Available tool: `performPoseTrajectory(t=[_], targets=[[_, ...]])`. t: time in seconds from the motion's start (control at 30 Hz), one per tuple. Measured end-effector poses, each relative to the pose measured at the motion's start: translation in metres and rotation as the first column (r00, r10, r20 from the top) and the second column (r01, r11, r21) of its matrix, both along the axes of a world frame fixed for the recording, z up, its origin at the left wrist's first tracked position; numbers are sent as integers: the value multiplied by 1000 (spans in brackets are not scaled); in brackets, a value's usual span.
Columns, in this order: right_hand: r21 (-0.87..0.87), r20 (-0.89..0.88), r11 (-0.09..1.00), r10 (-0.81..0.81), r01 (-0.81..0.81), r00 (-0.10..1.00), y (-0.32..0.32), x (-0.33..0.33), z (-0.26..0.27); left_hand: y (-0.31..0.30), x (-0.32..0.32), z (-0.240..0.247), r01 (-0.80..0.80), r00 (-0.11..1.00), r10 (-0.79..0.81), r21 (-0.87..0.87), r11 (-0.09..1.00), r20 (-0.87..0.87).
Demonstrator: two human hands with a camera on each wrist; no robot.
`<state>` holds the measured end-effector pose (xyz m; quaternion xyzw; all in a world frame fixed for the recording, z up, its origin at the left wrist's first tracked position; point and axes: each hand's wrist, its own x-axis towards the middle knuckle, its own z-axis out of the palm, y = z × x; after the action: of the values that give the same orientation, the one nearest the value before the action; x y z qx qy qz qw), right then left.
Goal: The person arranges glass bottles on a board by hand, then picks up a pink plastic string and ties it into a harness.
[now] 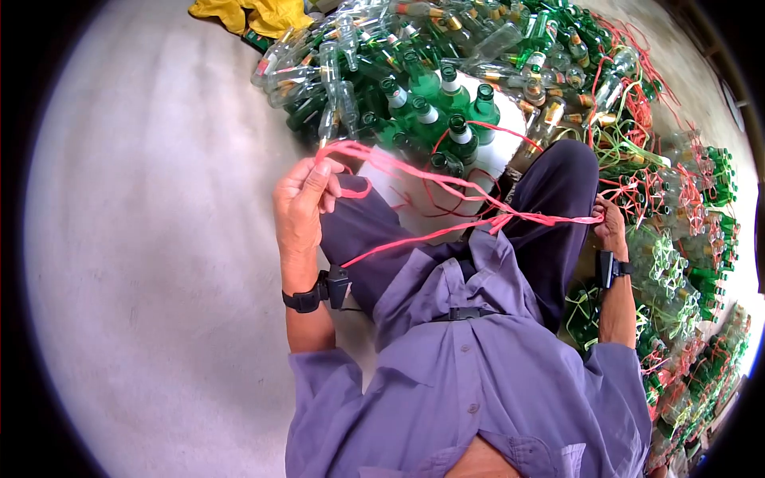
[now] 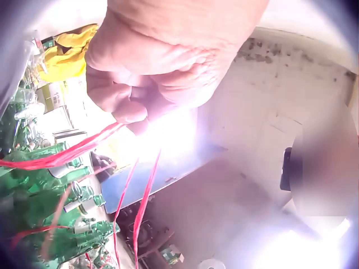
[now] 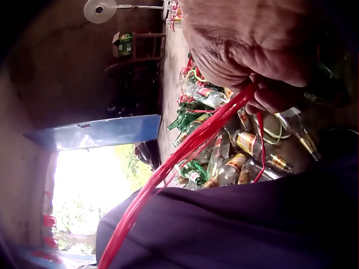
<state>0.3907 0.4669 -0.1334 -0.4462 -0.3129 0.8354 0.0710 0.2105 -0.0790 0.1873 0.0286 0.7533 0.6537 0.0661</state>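
Observation:
Pink-red plastic twine (image 1: 446,177) stretches in several strands across the lap, from one hand to the other. My left hand (image 1: 307,191) pinches one end between thumb and curled fingers, and loose strands (image 2: 145,207) hang below it in the left wrist view. Out by the right knee, my right hand (image 1: 610,221) grips the other end. In the right wrist view its curled fingers (image 3: 268,100) close round the twine (image 3: 185,147). Ahead of the lap, a group of green glass bottles (image 1: 430,115) stands upright on a white board (image 1: 510,137), with red twine lying around them.
A large heap of loose clear and green bottles (image 1: 486,40) lies beyond the board. Bottles bundled with twine (image 1: 677,263) line the right side. A yellow bag (image 1: 275,14) lies at the far left. Bare concrete floor (image 1: 159,239) stretches along the left.

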Motion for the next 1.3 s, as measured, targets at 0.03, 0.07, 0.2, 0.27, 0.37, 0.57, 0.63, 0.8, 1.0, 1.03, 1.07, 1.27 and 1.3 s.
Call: performPoseTrajectory(t=[0.03,0.07,0.2,0.27,0.37,0.57,0.63,0.8,1.0,1.03,1.07,1.27,1.3], targets=[[-12,0,1000,1,-1,1000,-1,0,-2,-1,0,2,19,1000,-19,-22,1000,-4],[-23,1,1000,3,-3,1000,-1,0,-2,-3,0,4,37,999,-37,-45,998,-7],[23,11,999,42,-42,999,9,4,-23,-6,2,10,49,999,-50,-69,996,-7],[188,123,978,66,-88,990,-8,3,6,-7,2,13,64,998,-64,-53,997,-1],[487,213,823,214,-294,953,-26,-1,46,-8,0,15,80,997,-81,-62,995,-7],[804,469,274,251,-527,847,-26,-5,66,-5,-6,17,97,995,-98,-43,994,-19],[876,447,155,91,-456,890,-63,-16,122,1,-3,19,92,996,-92,-6,996,-7],[979,138,116,231,-168,963,-135,-36,211,27,16,3,65,992,-89,231,971,93],[995,41,-90,716,34,697,-242,-64,298,60,39,-18,164,957,-239,376,912,164],[1000,22,-20,780,-10,625,-254,-71,293,65,42,-20,175,951,-263,417,892,163],[997,-4,44,837,-60,548,-267,-76,282,69,45,-23,185,945,-285,457,870,160],[911,-46,181,938,-371,345,-318,-80,240,70,47,-30,151,943,-296,598,787,151],[913,-46,176,941,-368,336,-319,-79,244,67,46,-29,135,948,-277,588,798,159]])
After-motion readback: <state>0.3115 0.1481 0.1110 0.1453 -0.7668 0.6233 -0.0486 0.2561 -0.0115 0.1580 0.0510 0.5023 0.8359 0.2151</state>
